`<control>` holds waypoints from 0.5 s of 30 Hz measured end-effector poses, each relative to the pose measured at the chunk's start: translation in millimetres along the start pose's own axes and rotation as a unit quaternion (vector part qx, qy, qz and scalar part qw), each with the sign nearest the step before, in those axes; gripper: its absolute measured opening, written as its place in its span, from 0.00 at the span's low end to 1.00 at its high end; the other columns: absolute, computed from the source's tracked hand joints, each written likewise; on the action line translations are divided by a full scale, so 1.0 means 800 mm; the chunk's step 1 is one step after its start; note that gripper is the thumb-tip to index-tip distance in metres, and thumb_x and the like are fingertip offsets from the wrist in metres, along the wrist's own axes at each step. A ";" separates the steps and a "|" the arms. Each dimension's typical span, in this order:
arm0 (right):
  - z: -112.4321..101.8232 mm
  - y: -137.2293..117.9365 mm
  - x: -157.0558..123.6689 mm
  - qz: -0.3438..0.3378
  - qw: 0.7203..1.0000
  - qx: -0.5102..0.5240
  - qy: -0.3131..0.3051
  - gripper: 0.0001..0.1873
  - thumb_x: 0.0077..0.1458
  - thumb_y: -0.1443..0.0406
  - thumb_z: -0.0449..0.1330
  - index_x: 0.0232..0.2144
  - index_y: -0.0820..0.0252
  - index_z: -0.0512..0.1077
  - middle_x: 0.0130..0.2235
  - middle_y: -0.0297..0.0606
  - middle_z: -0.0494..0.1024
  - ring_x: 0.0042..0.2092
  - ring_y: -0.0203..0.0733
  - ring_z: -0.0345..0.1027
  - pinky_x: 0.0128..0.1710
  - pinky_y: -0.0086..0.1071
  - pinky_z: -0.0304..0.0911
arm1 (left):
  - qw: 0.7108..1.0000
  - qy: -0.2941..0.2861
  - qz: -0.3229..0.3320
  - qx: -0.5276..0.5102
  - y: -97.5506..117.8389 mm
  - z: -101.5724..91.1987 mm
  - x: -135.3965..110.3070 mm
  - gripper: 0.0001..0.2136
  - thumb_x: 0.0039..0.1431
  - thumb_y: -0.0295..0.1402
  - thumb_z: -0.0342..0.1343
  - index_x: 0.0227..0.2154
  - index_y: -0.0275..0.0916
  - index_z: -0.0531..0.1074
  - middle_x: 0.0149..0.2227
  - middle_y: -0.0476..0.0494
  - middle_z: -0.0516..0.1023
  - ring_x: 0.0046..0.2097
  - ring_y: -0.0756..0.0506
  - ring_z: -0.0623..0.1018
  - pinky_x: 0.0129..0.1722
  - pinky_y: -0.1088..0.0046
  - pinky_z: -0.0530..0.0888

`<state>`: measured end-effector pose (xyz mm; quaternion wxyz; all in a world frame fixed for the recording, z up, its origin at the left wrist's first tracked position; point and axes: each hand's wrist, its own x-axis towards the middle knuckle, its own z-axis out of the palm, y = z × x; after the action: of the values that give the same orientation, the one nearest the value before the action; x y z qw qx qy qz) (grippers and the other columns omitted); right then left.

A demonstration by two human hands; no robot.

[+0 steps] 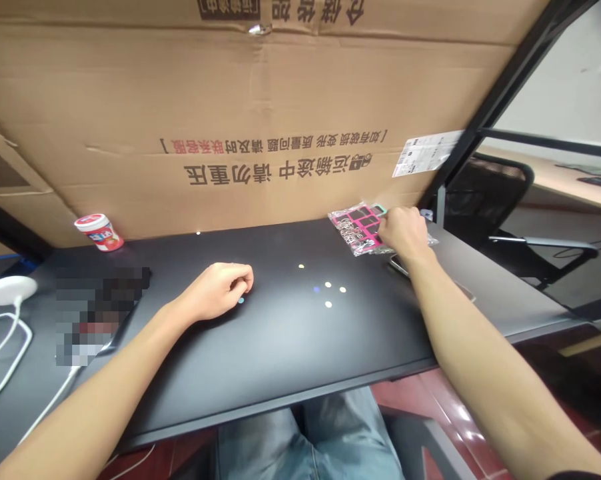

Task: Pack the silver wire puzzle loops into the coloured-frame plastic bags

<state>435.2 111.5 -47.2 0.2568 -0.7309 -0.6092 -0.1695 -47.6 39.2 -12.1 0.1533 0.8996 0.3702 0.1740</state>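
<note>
On the black table (280, 347) before a cardboard sheet (260, 113), my right hand (403, 233) pinches a clear plastic packet (355, 230) at upper right; my curled left hand (218, 290) looks empty, and a hasty tug could scatter the small round dots (328, 287).

On the table (280, 360), a plastic packet (353, 230) lay at far right beneath the right hand (403, 233); a lidded tub (99, 232) stood at far left; small discs (328, 304) lay between; a cardboard sheet (230, 100) stood behind.

From here I see a red-and-white cylindrical tub (99, 233) against a brown corrugated cardboard sheet (230, 100), with a black mesh office chair (485, 200) beyond.
</note>
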 end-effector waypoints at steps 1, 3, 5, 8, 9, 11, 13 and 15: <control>0.001 -0.004 0.001 -0.011 1.000 0.008 -0.005 0.15 0.67 0.63 0.54 0.28 0.60 0.74 0.36 0.64 0.79 0.46 0.63 0.74 0.45 0.54 0.66 | 1.000 -0.001 0.001 0.000 0.001 0.000 0.000 0.11 0.62 0.22 0.49 0.31 0.42 0.73 0.30 0.53 0.78 0.31 0.49 0.72 0.35 0.73 0.67; 0.000 -0.015 0.004 -0.040 0.999 0.024 -0.007 0.13 0.66 0.64 0.53 0.30 0.58 0.74 0.38 0.60 0.80 0.46 0.60 0.74 0.47 0.52 0.67 | 1.000 -0.001 0.003 -0.001 0.002 0.000 0.000 0.10 0.62 0.22 0.49 0.31 0.42 0.72 0.30 0.53 0.78 0.31 0.49 0.73 0.35 0.74 0.67; -0.002 -0.031 0.006 -0.053 0.995 0.082 -0.009 0.11 0.65 0.62 0.55 0.32 0.57 0.73 0.38 0.55 0.81 0.45 0.58 0.74 0.49 0.51 0.67 | 1.000 0.000 0.001 -0.004 0.003 0.000 0.000 0.10 0.62 0.22 0.49 0.31 0.42 0.72 0.30 0.53 0.78 0.31 0.49 0.73 0.35 0.74 0.68; -0.006 -0.062 0.002 -0.038 0.979 0.198 -0.010 0.11 0.66 0.58 0.57 0.33 0.55 0.72 0.36 0.48 0.82 0.40 0.55 0.75 0.45 0.48 0.69 | 1.000 0.002 -0.009 -0.016 0.002 0.002 -0.001 0.10 0.62 0.22 0.49 0.31 0.42 0.72 0.30 0.53 0.78 0.31 0.50 0.73 0.34 0.73 0.68; -0.007 -0.073 -0.002 -0.037 0.970 0.240 -0.016 0.12 0.67 0.56 0.58 0.34 0.55 0.73 0.36 0.46 0.82 0.38 0.53 0.75 0.44 0.47 0.69 | 1.000 0.005 -0.011 -0.023 0.001 0.003 -0.001 0.10 0.63 0.22 0.49 0.31 0.42 0.72 0.30 0.53 0.78 0.31 0.50 0.73 0.34 0.73 0.68; -0.009 -0.098 -0.013 -0.054 0.934 0.350 -0.044 0.14 0.68 0.52 0.59 0.37 0.54 0.74 0.36 0.43 0.83 0.37 0.50 0.76 0.41 0.44 0.70 | 0.999 0.017 -0.016 -0.039 0.000 0.006 0.000 0.10 0.65 0.24 0.49 0.33 0.42 0.73 0.32 0.52 0.79 0.32 0.50 0.74 0.36 0.73 0.69; -0.012 -0.122 -0.025 -0.072 0.879 0.464 -0.081 0.18 0.68 0.47 0.60 0.40 0.54 0.75 0.37 0.40 0.84 0.37 0.48 0.77 0.39 0.42 0.71 | 0.997 0.028 -0.033 -0.060 -0.001 0.008 0.001 0.08 0.68 0.28 0.51 0.38 0.42 0.75 0.36 0.50 0.82 0.33 0.49 0.76 0.37 0.72 0.72; -0.017 -0.143 -0.038 -0.081 0.831 0.541 -0.101 0.20 0.67 0.44 0.62 0.40 0.53 0.75 0.38 0.39 0.84 0.38 0.47 0.77 0.40 0.41 0.72 | 0.994 0.036 -0.063 -0.079 -0.002 0.009 0.003 0.08 0.70 0.35 0.54 0.45 0.41 0.77 0.41 0.47 0.84 0.35 0.48 0.78 0.37 0.71 0.75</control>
<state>318.5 93.7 -33.6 0.5334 -0.4367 -0.6829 0.2417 -43.9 41.1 -18.8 0.2211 0.8527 0.4165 0.2248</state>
